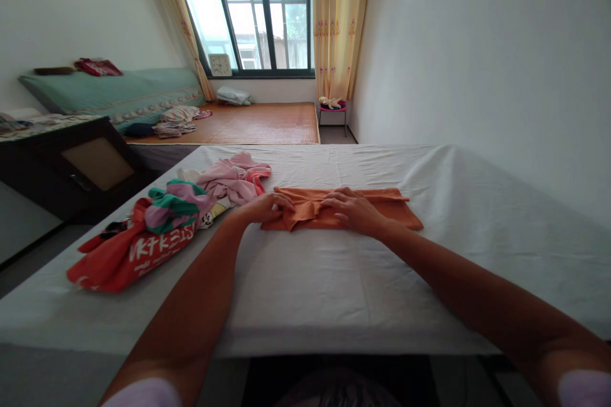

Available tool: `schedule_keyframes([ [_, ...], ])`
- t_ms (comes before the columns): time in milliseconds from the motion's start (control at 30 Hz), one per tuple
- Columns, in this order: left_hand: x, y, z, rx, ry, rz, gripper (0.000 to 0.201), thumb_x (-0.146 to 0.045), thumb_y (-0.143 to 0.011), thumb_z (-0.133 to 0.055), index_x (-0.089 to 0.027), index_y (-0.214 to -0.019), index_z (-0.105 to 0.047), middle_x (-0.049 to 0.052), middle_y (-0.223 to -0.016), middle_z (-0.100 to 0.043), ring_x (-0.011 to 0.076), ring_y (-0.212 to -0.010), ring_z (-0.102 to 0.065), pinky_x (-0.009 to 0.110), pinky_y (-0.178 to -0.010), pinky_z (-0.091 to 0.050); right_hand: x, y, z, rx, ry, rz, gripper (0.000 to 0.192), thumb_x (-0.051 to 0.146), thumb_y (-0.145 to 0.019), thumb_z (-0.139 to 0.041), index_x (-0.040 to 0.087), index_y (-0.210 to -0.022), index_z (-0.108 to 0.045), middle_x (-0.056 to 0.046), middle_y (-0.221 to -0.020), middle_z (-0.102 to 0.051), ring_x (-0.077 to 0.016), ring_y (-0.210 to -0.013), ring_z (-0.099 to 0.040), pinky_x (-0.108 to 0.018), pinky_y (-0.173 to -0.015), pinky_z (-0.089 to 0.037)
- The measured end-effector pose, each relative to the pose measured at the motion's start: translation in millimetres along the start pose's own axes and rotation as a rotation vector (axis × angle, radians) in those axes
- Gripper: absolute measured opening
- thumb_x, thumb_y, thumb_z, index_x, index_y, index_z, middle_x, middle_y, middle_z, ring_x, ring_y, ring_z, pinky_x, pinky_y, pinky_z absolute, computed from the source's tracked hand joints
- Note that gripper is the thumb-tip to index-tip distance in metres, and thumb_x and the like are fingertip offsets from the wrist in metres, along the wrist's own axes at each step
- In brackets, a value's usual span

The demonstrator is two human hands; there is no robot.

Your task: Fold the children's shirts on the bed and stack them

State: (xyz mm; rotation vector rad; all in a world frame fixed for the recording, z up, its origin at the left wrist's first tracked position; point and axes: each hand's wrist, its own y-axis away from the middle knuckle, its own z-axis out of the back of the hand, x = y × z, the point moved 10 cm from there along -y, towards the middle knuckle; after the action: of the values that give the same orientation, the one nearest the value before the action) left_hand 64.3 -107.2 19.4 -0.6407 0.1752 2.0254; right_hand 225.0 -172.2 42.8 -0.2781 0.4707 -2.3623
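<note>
An orange garment (389,208), folded into a long strip, lies across the white sheet; its exact kind is not plain. At its left end my left hand (271,206) is closed, thumb and fingers pinching the cloth. My right hand (352,209) rests on the middle of the strip, fingers stretched out and apart over the fabric. Between the two hands the cloth is bunched and creased, with one flap hanging toward me. Left of my left hand is a heap of clothes, with a pink garment (230,178) touching the area near the orange one.
The white sheet (305,292) covers the table. A red bag with white lettering (143,254) and a green-and-purple cloth (174,206) lie at left. Beyond stand a bed with a brown mat (267,122), a dark cabinet (76,162) and a pink stool (333,105).
</note>
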Motion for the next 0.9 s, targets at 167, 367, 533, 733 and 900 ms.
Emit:
schedule_keyframes([
  [167, 8.4, 2.5, 2.1, -0.042, 0.033, -0.023, 0.023, -0.016, -0.077, -0.061, -0.02, -0.094, -0.076, 0.007, -0.106, -0.072, 0.018, -0.104, -0.062, 0.03, -0.099, -0.044, 32.2, -33.1, -24.5, 0.053, 0.112, 0.128, 0.028, 0.022, -0.093, -0.054, 0.023, -0.12, -0.062, -0.009, -0.126, -0.062, -0.0249, -0.117, -0.05, -0.042, -0.096, -0.035],
  [367, 29.2, 9.3, 7.6, -0.073, 0.03, 0.102, 0.025, -0.027, -0.085, -0.054, -0.022, -0.1, -0.074, 0.004, -0.105, -0.072, 0.0159, -0.098, -0.063, 0.026, -0.095, -0.045, 13.1, -23.0, -31.4, -0.038, -0.092, 0.075, 0.019, 0.03, -0.094, -0.054, 0.024, -0.099, -0.071, -0.004, -0.105, -0.072, -0.0198, -0.104, -0.057, -0.036, -0.093, -0.039],
  [533, 14.6, 8.7, 3.7, 0.0, 0.08, 0.001, 0.023, -0.024, -0.074, -0.065, -0.02, -0.094, -0.074, 0.005, -0.106, -0.071, 0.017, -0.1, -0.062, 0.026, -0.096, -0.044, 11.9, -15.9, -26.9, -0.063, -0.172, 0.068, 0.019, 0.027, -0.09, -0.059, 0.024, -0.106, -0.07, -0.006, -0.108, -0.07, -0.0199, -0.103, -0.057, -0.035, -0.093, -0.041],
  [733, 24.8, 4.9, 11.9, -0.159, 0.072, 0.134, 0.022, -0.031, -0.081, -0.056, -0.017, -0.086, -0.073, 0.004, -0.091, -0.071, 0.0177, -0.093, -0.063, 0.027, -0.09, -0.046, 6.2, -19.4, -31.4, -0.056, -0.282, -0.043, 0.014, 0.023, -0.089, -0.06, 0.023, -0.098, -0.07, -0.006, -0.099, -0.071, -0.0185, -0.095, -0.06, -0.033, -0.088, -0.044],
  [900, 43.4, 3.0, 11.2, -0.274, -0.005, 0.358, 0.032, -0.037, -0.086, -0.048, -0.014, -0.099, -0.067, 0.003, -0.083, -0.068, 0.0168, -0.075, -0.061, 0.026, -0.07, -0.049, -29.5, -11.6, -48.2, -0.025, -0.562, -0.373, 0.033, 0.024, -0.084, -0.06, 0.018, -0.117, -0.061, -0.002, -0.084, -0.07, -0.0145, -0.069, -0.062, -0.028, -0.068, -0.048],
])
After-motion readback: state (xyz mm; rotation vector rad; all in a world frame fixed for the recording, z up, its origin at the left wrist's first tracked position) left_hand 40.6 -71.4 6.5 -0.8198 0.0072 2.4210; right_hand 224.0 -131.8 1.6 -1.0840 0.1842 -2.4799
